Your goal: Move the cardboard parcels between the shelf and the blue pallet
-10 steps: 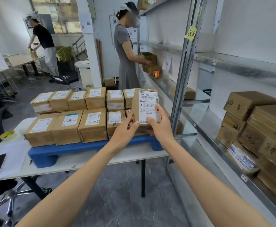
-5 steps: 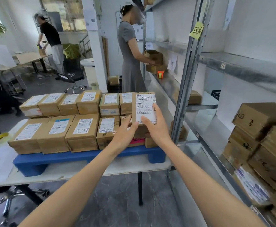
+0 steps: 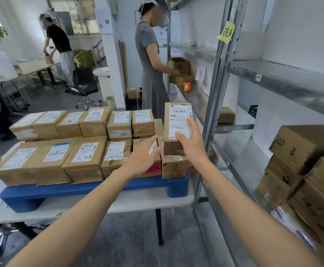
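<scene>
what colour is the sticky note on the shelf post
Yellow, with dark handwriting; the sticky note shows in the head view.

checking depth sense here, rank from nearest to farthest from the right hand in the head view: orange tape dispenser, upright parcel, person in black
1. upright parcel, held by the right hand itself.
2. orange tape dispenser, farther along the shelf, ahead.
3. person in black, far back left, at a table.
</scene>
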